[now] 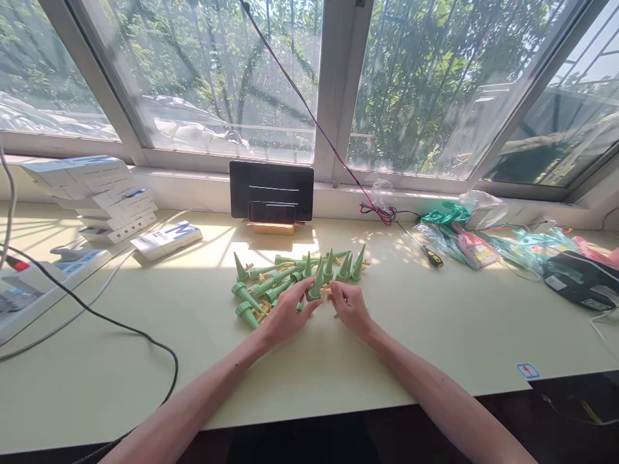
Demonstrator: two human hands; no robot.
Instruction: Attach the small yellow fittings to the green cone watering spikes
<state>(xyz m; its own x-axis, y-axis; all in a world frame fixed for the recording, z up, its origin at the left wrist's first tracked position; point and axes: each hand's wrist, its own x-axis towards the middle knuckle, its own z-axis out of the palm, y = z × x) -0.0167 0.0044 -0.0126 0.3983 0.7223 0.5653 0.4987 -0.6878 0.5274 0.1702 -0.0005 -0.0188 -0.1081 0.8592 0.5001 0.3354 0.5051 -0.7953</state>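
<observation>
My left hand [290, 308] is closed around a green plant watering spike [317, 283], its pointed end up. At the base of that spike, a small yellow valve [326, 290] is pinched between the thumb and fingers of my right hand [349, 306]. Whether the valve is fully seated in the spike cannot be made out. Just beyond and to the left of my hands lies a loose pile of similar green spikes [246, 314], several with yellow valves. Some stand point up, like the spike [358, 264] at the right; others lie on their sides.
White boxes [104, 193] are stacked at the left, near a power strip [77, 274] and cables. A tablet [271, 190] and phone stand at the back. A screwdriver [432, 256], plastic bags [527, 248] and a black pouch [580, 280] lie to the right.
</observation>
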